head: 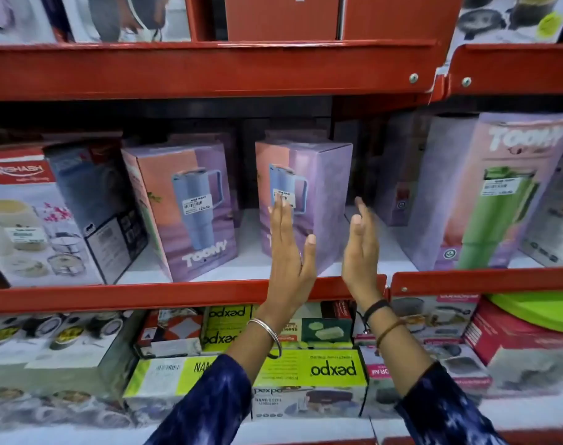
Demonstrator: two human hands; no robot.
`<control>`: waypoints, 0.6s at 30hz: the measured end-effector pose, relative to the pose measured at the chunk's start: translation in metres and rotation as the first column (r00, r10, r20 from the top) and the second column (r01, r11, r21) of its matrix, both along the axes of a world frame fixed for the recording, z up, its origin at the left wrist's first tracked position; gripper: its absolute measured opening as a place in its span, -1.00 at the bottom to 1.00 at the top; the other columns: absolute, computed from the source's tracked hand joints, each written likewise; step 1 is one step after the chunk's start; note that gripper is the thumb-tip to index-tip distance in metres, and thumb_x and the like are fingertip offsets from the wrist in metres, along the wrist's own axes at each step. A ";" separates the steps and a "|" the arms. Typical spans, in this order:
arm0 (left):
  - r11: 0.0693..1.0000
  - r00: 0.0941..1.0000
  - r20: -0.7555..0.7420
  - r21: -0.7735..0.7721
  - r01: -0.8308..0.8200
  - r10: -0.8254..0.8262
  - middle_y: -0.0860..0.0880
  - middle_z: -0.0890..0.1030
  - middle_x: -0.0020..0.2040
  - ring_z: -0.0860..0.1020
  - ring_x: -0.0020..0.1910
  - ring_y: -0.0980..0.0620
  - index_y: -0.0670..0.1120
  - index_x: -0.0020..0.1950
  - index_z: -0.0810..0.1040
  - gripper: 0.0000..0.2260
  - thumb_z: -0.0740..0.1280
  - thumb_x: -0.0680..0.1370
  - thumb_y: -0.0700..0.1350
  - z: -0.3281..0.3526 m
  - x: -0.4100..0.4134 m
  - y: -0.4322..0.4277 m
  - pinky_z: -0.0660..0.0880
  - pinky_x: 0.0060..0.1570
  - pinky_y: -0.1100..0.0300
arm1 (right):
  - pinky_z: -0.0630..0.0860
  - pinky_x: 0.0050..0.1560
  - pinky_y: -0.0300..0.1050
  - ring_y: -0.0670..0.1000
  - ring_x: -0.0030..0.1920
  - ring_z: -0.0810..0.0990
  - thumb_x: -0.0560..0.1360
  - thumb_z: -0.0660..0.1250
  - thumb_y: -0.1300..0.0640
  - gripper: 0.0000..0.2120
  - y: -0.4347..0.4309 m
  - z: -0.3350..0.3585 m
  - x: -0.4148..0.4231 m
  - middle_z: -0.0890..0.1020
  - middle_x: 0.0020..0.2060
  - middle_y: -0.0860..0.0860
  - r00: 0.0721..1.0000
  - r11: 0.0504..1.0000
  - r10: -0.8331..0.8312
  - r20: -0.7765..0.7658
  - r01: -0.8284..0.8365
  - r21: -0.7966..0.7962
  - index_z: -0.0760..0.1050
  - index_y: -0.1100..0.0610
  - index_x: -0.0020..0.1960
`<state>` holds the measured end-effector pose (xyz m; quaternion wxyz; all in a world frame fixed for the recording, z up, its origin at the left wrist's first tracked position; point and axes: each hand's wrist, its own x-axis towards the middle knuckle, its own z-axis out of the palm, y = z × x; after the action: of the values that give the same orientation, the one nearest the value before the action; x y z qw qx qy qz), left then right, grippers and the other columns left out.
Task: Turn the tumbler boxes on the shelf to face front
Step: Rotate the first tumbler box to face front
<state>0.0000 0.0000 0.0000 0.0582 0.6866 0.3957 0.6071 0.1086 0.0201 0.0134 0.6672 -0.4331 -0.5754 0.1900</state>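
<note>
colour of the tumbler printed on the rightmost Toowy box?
Green, on the rightmost tumbler box; head view, the only one, shows it.

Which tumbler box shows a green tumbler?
The rightmost tumbler box, right of both hands; the other two front boxes picture blue tumblers.

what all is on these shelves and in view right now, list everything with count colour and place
blue tumbler boxes: two, lilac and peach, middle shelf centre, both angled
green tumbler box: one, lilac and pink, middle shelf right
cookware box: one, white with a red label, middle shelf far left
dark box: one, navy, between the cookware box and the tumbler boxes
pexpo boxes: several, lime green, lower shelf centre
shelf rails: red, above and below the middle shelf
left hand: open, fingers on the centre box front
right hand: open, beside that box's right side
</note>
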 end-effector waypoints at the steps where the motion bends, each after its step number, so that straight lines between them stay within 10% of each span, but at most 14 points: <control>1: 0.999 1.000 0.023 -0.034 -0.018 0.018 0.01 -0.13 0.59 -0.18 0.57 0.12 -0.09 0.57 -0.11 -0.43 0.13 0.65 -0.12 -0.002 0.002 0.001 -0.20 0.50 0.28 | 0.17 0.44 -0.18 -0.14 0.43 0.24 0.60 -0.04 -0.09 -0.51 0.002 0.003 0.000 0.29 0.47 -0.01 0.999 0.998 0.032 -0.043 -0.034 -0.047 0.20 0.07 0.47; 6: 0.974 0.994 0.075 -0.218 -0.060 0.078 0.02 -0.17 0.60 -0.20 0.55 0.16 0.00 0.54 -0.15 -0.40 0.17 0.64 -0.05 -0.008 0.011 0.009 -0.19 0.48 0.30 | 0.32 0.42 0.01 0.00 0.38 0.39 0.55 0.03 -0.21 -0.47 0.027 0.007 0.006 0.44 0.39 0.04 0.964 0.927 0.181 -0.195 -0.234 -0.294 0.35 0.04 0.40; 11: 0.973 0.987 0.150 -0.231 -0.018 0.054 0.07 -0.07 0.57 -0.10 0.57 0.12 -0.03 0.55 -0.09 -0.36 0.25 0.62 -0.06 0.001 0.007 0.009 -0.10 0.52 0.26 | 0.53 -0.21 -0.40 -0.22 -0.15 0.65 0.62 0.05 0.04 -0.68 0.035 0.012 0.017 0.64 -0.07 -0.06 0.924 0.915 0.251 -0.290 -0.324 -0.239 0.52 0.15 0.13; 18: 0.995 0.989 0.145 -0.089 0.040 -0.027 -0.08 0.20 0.55 0.19 0.53 0.00 0.01 0.55 0.05 -0.44 0.24 0.62 -0.16 0.013 -0.017 0.015 0.23 0.47 -0.10 | 0.52 0.11 -0.06 -0.07 0.12 0.58 0.52 0.25 0.27 -0.69 0.052 0.020 0.025 0.58 0.14 0.02 0.877 0.871 0.432 -0.210 -0.466 -0.154 0.43 0.05 0.23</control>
<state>-0.0174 0.0154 0.0127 0.1283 0.6443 0.4062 0.6351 0.1337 0.0721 0.0333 0.6037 -0.3342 -0.5799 0.4331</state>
